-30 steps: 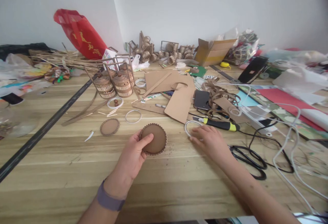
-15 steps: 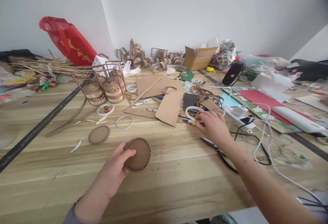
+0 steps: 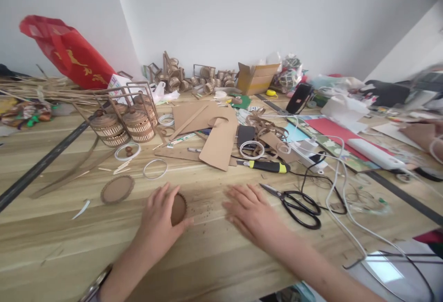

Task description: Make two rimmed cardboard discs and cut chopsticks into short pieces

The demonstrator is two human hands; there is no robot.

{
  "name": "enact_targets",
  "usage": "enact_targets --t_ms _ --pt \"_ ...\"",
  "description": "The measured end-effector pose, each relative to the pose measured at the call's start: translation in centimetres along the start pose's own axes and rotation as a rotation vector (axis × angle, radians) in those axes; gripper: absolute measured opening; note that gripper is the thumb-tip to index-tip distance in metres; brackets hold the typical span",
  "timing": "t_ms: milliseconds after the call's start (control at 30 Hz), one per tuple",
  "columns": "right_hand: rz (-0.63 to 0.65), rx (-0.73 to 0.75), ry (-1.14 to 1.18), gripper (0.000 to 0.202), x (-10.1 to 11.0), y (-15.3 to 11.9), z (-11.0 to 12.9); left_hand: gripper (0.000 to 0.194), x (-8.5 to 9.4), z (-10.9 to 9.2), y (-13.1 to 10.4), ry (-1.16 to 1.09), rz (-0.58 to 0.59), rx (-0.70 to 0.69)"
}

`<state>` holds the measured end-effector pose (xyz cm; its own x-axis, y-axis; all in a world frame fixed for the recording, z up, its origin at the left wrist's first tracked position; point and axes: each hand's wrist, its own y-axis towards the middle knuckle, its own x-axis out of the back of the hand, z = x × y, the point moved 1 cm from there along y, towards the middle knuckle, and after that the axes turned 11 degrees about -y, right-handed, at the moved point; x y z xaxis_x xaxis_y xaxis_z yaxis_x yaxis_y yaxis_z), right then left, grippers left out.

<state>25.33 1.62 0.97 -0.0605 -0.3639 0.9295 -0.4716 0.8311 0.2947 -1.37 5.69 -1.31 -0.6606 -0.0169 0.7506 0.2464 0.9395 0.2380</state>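
My left hand (image 3: 162, 219) lies over a round brown disc with a toothed rim (image 3: 179, 209), fingers spread across it and the thumb at its lower edge. The disc rests on the wooden table (image 3: 194, 265). Slightly blurred, my right hand (image 3: 247, 210) hovers low over or touches the table, fingers stretched out and holding nothing. Black-handled scissors (image 3: 297, 205) lie open just right of it. Beyond are a yellow and black cutter (image 3: 268, 166) and a white ring (image 3: 252, 150). A second toothed disc (image 3: 117, 189) lies left of my left hand.
Small woven baskets in frames (image 3: 138, 124) stand at the left. Cardboard pieces (image 3: 219, 145) lie in the middle, and white cables (image 3: 335, 191) run along the right. At the far right another person's hand (image 3: 424, 131) shows.
My right hand has left the white rings and moved down and left, now with nothing in it. My left hand has turned over the disc, which now lies on the table. The view has shifted right.
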Motion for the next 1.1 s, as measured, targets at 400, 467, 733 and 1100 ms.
enact_targets --t_ms 400,467,733,1100 --pt "0.112 -0.527 -0.132 0.037 -2.0 -10.8 -8.1 0.065 0.4 -2.2 1.2 0.076 0.298 0.023" --pt "0.140 -0.543 -0.170 0.039 -2.1 -11.2 -9.1 0.067 0.0 -3.3 1.4 0.064 0.333 -0.001" --pt "0.166 -0.599 -0.296 0.045 -1.0 -7.8 -7.9 0.066 -2.0 -4.7 2.0 0.163 0.388 -0.079" --pt "0.228 0.240 0.275 0.084 -1.8 1.6 5.0 0.057 -0.7 -2.7 1.7 0.360 0.303 -0.061"
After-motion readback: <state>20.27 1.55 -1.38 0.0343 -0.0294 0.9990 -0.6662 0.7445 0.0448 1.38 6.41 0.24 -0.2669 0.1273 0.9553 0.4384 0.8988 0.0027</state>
